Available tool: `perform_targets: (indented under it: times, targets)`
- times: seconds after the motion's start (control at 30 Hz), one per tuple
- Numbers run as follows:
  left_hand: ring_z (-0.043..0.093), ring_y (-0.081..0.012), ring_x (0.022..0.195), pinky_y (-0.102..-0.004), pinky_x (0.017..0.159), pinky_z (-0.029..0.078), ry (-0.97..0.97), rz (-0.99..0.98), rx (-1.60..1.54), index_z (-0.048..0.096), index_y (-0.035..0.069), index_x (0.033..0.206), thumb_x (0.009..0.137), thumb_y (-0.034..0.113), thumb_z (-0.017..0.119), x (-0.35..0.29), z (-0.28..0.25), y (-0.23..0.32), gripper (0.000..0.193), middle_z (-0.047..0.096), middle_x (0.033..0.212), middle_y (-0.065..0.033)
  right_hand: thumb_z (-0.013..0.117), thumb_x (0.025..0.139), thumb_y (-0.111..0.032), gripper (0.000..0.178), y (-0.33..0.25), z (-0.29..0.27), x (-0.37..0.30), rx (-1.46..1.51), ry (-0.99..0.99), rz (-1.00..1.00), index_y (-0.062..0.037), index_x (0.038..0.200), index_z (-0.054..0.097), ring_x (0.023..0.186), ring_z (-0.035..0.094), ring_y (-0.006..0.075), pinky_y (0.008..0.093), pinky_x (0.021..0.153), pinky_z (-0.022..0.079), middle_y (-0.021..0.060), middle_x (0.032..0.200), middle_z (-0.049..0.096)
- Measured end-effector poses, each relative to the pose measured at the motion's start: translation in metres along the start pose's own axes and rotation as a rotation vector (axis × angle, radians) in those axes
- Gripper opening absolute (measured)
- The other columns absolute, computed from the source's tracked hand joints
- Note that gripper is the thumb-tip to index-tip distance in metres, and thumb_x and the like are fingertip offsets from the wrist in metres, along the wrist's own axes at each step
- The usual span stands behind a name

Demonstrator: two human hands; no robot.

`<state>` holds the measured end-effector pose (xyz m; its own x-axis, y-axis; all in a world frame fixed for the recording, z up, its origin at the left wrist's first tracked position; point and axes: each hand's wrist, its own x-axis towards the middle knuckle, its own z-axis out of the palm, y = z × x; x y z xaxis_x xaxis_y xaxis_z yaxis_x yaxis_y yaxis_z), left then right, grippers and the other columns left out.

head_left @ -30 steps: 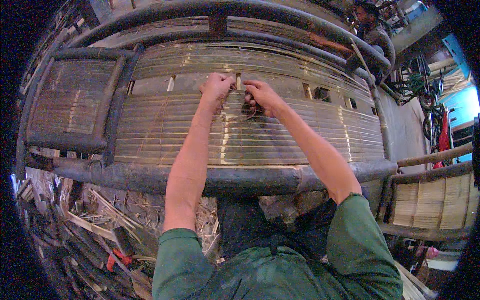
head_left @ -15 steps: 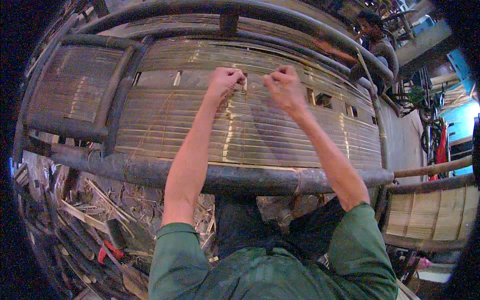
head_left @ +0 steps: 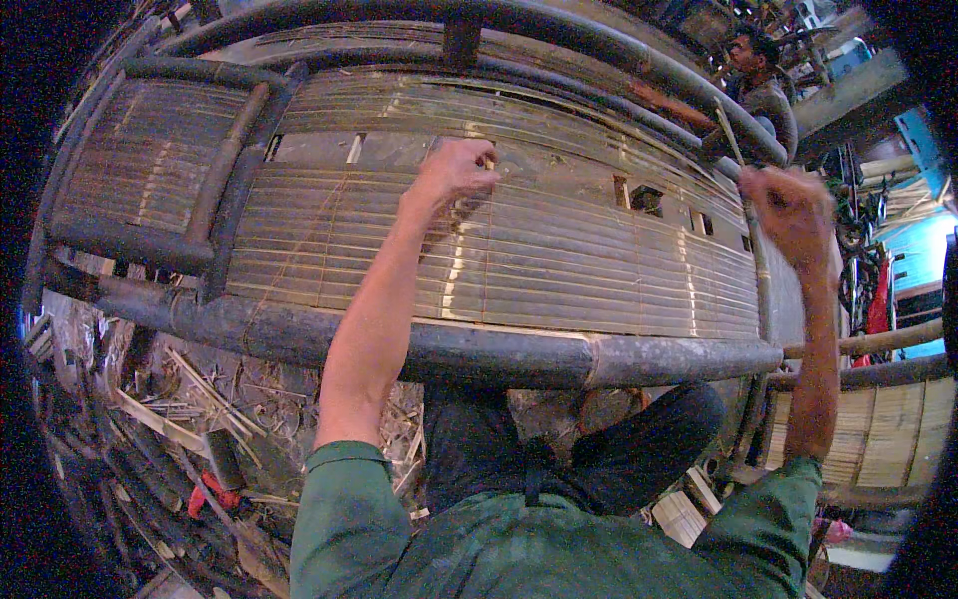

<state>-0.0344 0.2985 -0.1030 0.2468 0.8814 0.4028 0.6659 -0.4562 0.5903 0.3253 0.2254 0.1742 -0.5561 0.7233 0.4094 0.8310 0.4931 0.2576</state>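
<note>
My left hand [head_left: 458,174] is closed in a pinch on top of a bamboo slat panel [head_left: 589,265], beside a wide board-like strip [head_left: 549,165] crossing it. What its fingers pinch is too small to make out. Over the panel's right end my right hand [head_left: 791,215] is raised, fingers curled into a fist and slightly blurred; what it holds, if anything, is hidden. Thin cords run across the slats, one of them a thin cord [head_left: 488,255] just below my left hand. Dark round bamboo poles, such as the near pole [head_left: 479,357], frame the panel.
A smaller slatted section [head_left: 140,165] adjoins on the left. A far rail [head_left: 559,28] arches behind. A person [head_left: 766,100] sits at the upper right. Bamboo scraps [head_left: 215,404] and a red item [head_left: 212,495] lie lower left. Another slatted panel [head_left: 878,434] stands at right.
My right hand has swung from beside my left hand out to the right, past the panel's right end. My left hand stays at nearly the same place. The far person's head has risen slightly.
</note>
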Motion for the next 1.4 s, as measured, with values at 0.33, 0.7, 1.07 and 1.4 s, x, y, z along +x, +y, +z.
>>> perform_targets:
  times: [0.33,0.7,1.07,1.4]
  targets:
    - [0.056,-0.0271,0.087,-0.0375,0.070,0.045,0.372,-0.271,-0.302,0.067,0.010,0.081,0.084,0.031,0.057,0.019,0.014,0.015,0.024,0.057,0.077,-0.0102,0.056,0.088,-0.015,0.023,0.091,0.128,-0.012,0.570,-0.020,0.273,0.0008,0.102,0.064,0.087,0.063,0.0165,0.0295,0.079,0.048,0.0119,0.096,0.067]
    - [0.055,-0.0286,0.086,-0.0371,0.077,0.044,0.503,-0.135,-0.133,0.066,0.004,0.082,0.082,0.028,0.061,0.015,-0.008,0.024,0.024,0.057,0.082,-0.0137,0.056,0.086,-0.033,0.030,-0.171,0.262,0.072,0.769,-0.092,0.058,-0.0086,0.100,0.066,0.076,0.064,0.0342,0.0420,0.070,0.050,0.0149,0.084,0.067]
    - [0.048,-0.0357,0.115,-0.0616,0.098,0.021,-0.293,-0.429,0.351,0.066,0.023,0.107,0.090,0.050,0.037,-0.018,-0.001,0.010,0.043,0.059,0.116,-0.0133,0.057,0.088,-0.023,0.020,-0.188,0.238,0.130,1.764,-0.373,0.603,-0.0086,0.075,0.052,0.054,0.049,0.0128,0.0277,0.052,0.044,0.0011,0.062,0.048]
    - [0.037,-0.0370,0.125,-0.0638,0.099,0.020,-0.385,-0.449,0.361,0.061,0.022,0.115,0.090,0.048,0.041,-0.014,-0.010,0.030,0.041,0.050,0.128,-0.0137,0.054,0.090,-0.026,0.027,-0.155,0.240,0.049,1.926,-0.103,0.806,-0.0100,0.069,0.050,0.057,0.044,0.0145,0.0327,0.067,0.045,0.0033,0.063,0.045]
